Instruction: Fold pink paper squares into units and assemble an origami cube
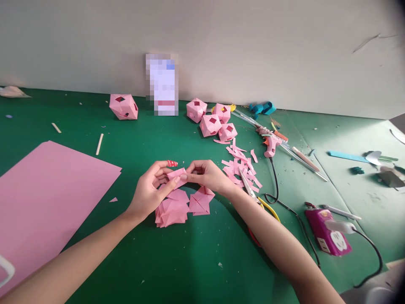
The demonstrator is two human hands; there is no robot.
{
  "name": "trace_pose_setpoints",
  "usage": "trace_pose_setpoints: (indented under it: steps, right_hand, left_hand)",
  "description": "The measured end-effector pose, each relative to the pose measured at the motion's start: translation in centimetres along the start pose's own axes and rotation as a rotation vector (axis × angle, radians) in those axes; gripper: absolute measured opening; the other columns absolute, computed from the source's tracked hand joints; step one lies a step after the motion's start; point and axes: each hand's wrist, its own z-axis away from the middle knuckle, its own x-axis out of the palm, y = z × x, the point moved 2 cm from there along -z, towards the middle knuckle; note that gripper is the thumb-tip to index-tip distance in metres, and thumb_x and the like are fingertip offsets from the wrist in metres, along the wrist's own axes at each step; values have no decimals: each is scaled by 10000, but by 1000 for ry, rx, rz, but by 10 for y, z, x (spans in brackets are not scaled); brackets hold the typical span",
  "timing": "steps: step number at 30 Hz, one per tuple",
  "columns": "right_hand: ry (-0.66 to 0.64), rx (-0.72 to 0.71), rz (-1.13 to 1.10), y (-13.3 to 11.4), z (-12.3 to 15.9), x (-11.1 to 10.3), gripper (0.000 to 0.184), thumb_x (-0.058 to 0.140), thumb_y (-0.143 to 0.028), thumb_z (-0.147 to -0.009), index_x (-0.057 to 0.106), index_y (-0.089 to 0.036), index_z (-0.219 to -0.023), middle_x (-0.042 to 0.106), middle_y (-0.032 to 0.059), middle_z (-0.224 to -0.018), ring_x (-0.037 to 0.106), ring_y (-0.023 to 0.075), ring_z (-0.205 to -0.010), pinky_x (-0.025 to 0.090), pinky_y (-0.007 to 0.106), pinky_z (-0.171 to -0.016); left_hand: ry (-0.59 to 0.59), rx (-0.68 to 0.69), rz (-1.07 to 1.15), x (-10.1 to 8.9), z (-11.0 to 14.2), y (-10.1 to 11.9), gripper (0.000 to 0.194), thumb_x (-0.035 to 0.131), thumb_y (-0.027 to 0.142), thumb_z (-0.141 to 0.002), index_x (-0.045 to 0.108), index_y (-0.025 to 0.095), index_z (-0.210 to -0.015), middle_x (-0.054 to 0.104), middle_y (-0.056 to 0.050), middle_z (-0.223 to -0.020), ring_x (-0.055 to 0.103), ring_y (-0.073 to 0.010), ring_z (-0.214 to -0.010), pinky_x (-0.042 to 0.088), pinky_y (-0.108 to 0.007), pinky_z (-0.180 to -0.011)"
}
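Observation:
Between my two hands is a small folded piece of pink paper [177, 173]. My left hand [151, 185] pinches its left side with thumb and fingers, and a red patterned wrap covers one fingertip. At its right edge, my right hand [205, 175] grips the same piece between thumb and index finger. Just below lies a stack of pink paper pieces [173, 209] with pointed corners. Beside the stack is a folded pink square [201, 201] with creases meeting at its middle, partly under my right hand.
Large pink sheets [47, 202] lie left. Behind stand several pink paper polyhedra [210, 125], another polyhedron [124, 107] and a blurred upright panel [164, 86]. Rightward are paper strips [237, 162], scissors [249, 188] partly under my forearm, a corded glue gun [271, 143] and a purple power box [327, 232].

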Motion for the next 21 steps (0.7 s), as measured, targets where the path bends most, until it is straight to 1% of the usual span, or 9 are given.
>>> trace_pose_setpoints:
  steps: [5,8,10,13,17,21]
  right_hand:
    - [-2,2,-7,1,1,1,429,840,-545,-689,647,-170,-769,660,5,-695,564,117,-609,421,231,-502]
    - [-19,4,-12,-1,2,1,423,851,-528,-681,658,-167,-791,671,12,-722,583,122,-630,444,235,-517]
    - [-21,-17,-30,-3,2,1,403,851,-494,-693,679,-160,-840,676,10,-747,580,113,-636,445,233,-543]
    - [14,-68,-44,-3,2,2,346,818,-447,-744,699,-154,-883,658,-2,-742,554,99,-635,424,231,-567]
    - [46,-84,-13,-2,1,2,284,783,-415,-772,681,-155,-825,634,-8,-713,530,99,-621,409,235,-570]
    - [34,-102,22,-3,1,2,251,758,-370,-769,623,-160,-740,598,-19,-687,505,95,-607,400,233,-571]
  left_hand:
    - [-7,-3,19,0,0,0,437,774,389,-797,582,193,-1137,733,-66,-990,731,-225,-932,599,-359,-846]
    - [-15,-9,14,0,0,-1,443,773,367,-799,576,194,-1156,732,-60,-973,728,-218,-918,598,-346,-824]
    - [-14,-1,5,0,0,-2,432,764,348,-804,575,196,-1160,728,-49,-950,725,-213,-908,595,-342,-818]
    - [-13,23,-11,0,-1,-4,406,748,324,-813,581,202,-1163,719,-34,-925,718,-200,-892,587,-339,-834]
    - [-17,30,-28,0,-1,-5,392,746,305,-806,588,203,-1150,709,-29,-911,706,-188,-858,580,-326,-811]
    - [-30,32,-28,0,-2,-6,393,741,293,-802,580,198,-1148,707,-34,-919,698,-184,-850,572,-316,-789]
